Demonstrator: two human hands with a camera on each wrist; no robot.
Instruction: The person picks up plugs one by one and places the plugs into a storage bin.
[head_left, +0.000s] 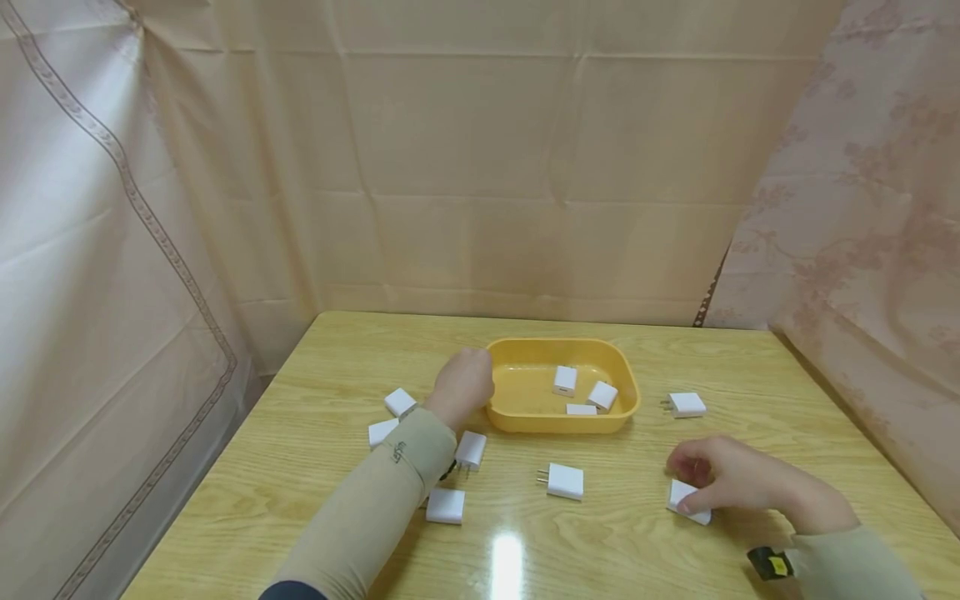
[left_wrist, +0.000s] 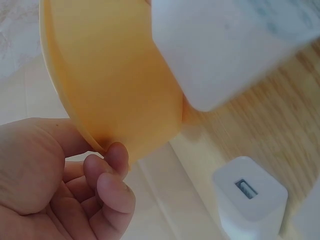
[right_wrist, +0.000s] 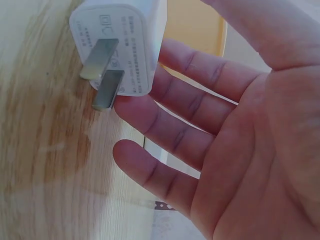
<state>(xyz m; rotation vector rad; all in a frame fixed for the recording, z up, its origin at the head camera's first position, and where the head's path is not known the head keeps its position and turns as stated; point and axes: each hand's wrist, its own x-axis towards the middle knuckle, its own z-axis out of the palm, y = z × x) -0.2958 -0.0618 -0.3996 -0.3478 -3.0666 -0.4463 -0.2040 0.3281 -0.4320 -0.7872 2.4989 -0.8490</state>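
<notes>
My left hand (head_left: 463, 387) pinches the left rim of a yellow plastic basket (head_left: 558, 424), thumb and fingertips meeting at its edge in the left wrist view. Three white chargers lie inside, one being a plug charger (head_left: 566, 379) near the middle. On the table's right side, my right hand (head_left: 738, 479) holds a white charger (head_left: 678, 493) between thumb and fingers, low at the table surface. Its two metal prongs (right_wrist: 102, 57) and printed end face show in the right wrist view, where the thumb tip is out of frame.
Another white charger (head_left: 687, 405) lies right of the basket, and one more charger (head_left: 566, 482) in front of it. Several others, including a charger (head_left: 446, 506), lie around my left forearm, which partly covers some. A beige cloth (head_left: 480, 167) hangs behind the wooden table (head_left: 360, 358).
</notes>
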